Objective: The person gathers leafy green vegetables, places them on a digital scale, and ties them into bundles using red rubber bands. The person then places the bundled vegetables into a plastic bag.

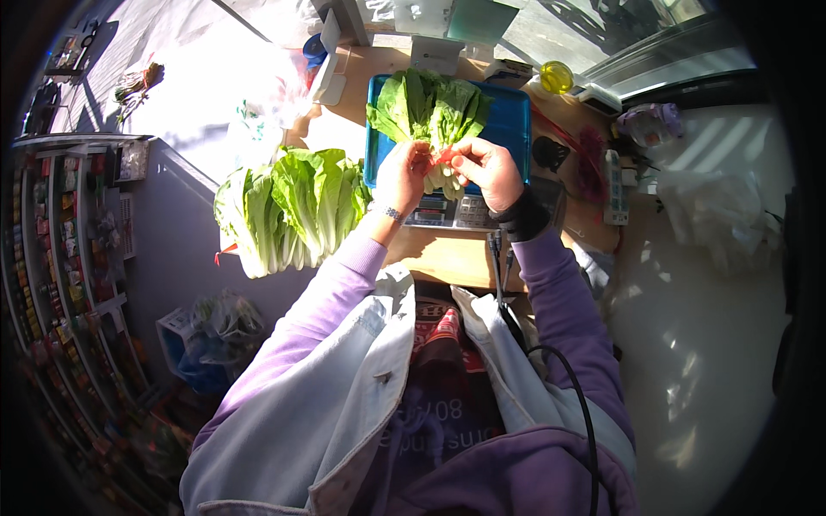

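Note:
A bunch of leafy greens (pixel 431 106) lies on a blue tray (pixel 513 122), leaves pointing away from me and pale stems towards me. Around its stems runs a red tie (pixel 445 155). From the left side, my left hand (pixel 401 177) pinches the tie at the stems. My right hand (pixel 492 173), with a black band at the wrist, grips the tie from the other side. The tray rests on a digital scale (pixel 473 211), whose keypad shows below it. More leafy greens (pixel 290 209) are heaped to the left of the tray, pale stems towards me.
Right of the tray are a black object (pixel 550 153), a power strip (pixel 616 187) and a yellow round container (pixel 556 77). Clear plastic bags (pixel 719 206) lie farther right. Packed shelves (pixel 64 258) stand at the left. Dark cables (pixel 495 258) hang by the table's (pixel 432 255) front edge.

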{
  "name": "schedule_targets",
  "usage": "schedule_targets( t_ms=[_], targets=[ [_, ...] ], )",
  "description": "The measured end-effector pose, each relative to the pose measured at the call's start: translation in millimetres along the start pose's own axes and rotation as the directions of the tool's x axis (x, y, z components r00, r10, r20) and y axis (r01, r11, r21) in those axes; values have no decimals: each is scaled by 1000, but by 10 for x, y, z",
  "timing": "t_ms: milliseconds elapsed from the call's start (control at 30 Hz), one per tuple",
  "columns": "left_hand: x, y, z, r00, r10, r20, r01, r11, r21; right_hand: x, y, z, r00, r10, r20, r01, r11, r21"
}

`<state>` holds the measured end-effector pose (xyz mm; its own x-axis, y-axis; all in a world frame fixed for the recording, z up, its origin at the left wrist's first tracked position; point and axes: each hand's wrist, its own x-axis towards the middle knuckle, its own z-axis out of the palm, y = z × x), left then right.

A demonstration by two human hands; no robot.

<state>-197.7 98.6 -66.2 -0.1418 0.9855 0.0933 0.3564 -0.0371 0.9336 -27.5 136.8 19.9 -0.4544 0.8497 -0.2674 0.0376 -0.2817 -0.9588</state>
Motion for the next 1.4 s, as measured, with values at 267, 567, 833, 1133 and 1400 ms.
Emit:
schedule_targets(
  t_ms=[267, 567, 833, 1133, 1400],
  targets=[
    [-4, -137, 40, 999, -26, -29, 28, 997, 74, 90, -179, -278, 983, -158, -96, 160, 987, 13],
    [117, -20, 33, 993, 113, 33, -118, 947, 298, 161, 486, -490, 925, 55, -375, -118, 982, -147],
    [152, -234, 34, 999, 34, 37, -43, 962, 271, 227, 588, -304, 910, -410, -57, 168, 492, -854],
    [-59, -468, 222, 715, -667, -211, 295, 561, -773, 369, 977, -570, 851, 392, -349, -227, 874, 429],
    [-38, -523, 279, 623, -782, 11, 582, 454, -674, 376, 984, -455, 928, 170, -331, -283, 899, -334]
  ],
)
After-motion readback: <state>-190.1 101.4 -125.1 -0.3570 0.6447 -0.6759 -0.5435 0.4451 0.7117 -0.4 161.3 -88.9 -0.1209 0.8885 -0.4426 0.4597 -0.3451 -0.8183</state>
